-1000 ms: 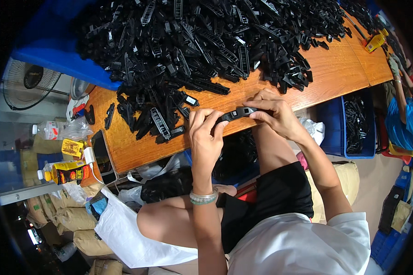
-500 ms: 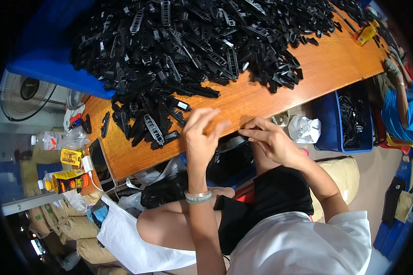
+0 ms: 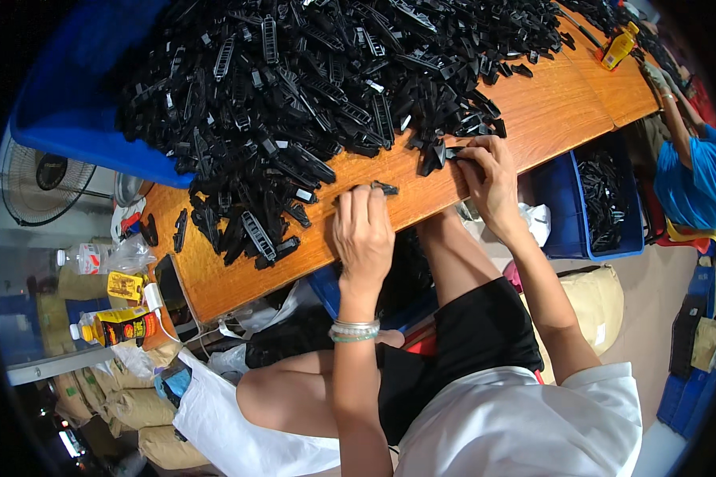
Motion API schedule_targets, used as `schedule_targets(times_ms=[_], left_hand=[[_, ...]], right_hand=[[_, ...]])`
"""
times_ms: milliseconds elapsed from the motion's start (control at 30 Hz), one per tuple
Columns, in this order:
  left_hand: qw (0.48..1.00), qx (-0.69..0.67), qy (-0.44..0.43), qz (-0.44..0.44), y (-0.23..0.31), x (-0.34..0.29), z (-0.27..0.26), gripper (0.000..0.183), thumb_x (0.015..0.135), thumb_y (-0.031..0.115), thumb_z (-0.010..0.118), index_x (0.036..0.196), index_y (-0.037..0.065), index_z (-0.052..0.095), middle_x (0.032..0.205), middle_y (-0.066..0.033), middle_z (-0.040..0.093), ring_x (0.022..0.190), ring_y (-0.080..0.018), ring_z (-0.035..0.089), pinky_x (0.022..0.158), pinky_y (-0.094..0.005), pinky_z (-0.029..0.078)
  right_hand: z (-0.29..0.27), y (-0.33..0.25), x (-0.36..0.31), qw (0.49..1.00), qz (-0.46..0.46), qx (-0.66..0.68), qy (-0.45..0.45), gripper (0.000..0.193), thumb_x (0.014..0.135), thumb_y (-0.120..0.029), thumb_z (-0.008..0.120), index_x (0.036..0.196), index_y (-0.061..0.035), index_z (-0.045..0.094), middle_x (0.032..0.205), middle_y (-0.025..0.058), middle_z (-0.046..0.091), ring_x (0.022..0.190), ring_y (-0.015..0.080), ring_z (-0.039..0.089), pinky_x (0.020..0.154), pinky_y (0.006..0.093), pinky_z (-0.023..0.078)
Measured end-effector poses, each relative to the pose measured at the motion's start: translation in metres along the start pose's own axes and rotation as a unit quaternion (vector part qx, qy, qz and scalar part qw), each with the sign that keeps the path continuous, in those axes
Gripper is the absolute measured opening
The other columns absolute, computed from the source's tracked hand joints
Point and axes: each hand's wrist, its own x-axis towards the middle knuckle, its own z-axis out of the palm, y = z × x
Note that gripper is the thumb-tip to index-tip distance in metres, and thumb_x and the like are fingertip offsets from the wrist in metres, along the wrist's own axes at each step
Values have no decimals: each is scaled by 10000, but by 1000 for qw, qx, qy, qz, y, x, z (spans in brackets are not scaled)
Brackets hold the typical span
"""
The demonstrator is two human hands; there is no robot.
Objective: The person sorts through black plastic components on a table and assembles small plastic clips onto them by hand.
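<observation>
A large heap of black plastic parts [image 3: 294,87], some with ladder-like slots, covers much of the wooden table [image 3: 549,103]. My left hand [image 3: 363,234] rests at the table's near edge, fingers bent and pressed together. From its fingertips sticks out a small black plastic part [image 3: 386,188]; my thumb is hidden. Farther right, my right hand [image 3: 492,179] pinches a dark plastic part [image 3: 453,152] between thumb and fingertips, just beside the heap's near edge. The fingers hide most of that part.
A blue bin [image 3: 565,211] with black parts stands right of the table. A blue tray [image 3: 95,119] borders the heap at left. Bottles [image 3: 119,326] and a fan [image 3: 48,179] are on the left. At far right a person in a blue shirt [image 3: 692,175] works.
Both hands have moved from in front of the table's edge onto it. My right hand has reached up to the heap and pinches a part; my left has come down with fingers closed.
</observation>
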Motion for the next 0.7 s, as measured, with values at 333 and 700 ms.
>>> schedule_targets(times_ms=[333, 700], left_hand=[[984, -107, 26, -139, -8, -16, -12, 238, 752, 46, 732, 967, 3, 638, 964, -112, 573, 890, -311, 533, 796, -420, 432], [964, -202, -35, -168, -13, -18, -24, 245, 718, -40, 720, 955, -3, 667, 960, -111, 577, 893, -273, 545, 798, -365, 449]], right_hand=[[-17, -27, 2, 988, 132, 59, -50, 314, 781, -36, 670, 1088, -21, 605, 985, 119, 600, 831, 284, 609, 725, 343, 499], [-9, -36, -9, 975, 49, 139, -166, 263, 753, -86, 714, 986, 6, 634, 883, 154, 607, 789, 318, 597, 734, 363, 481]])
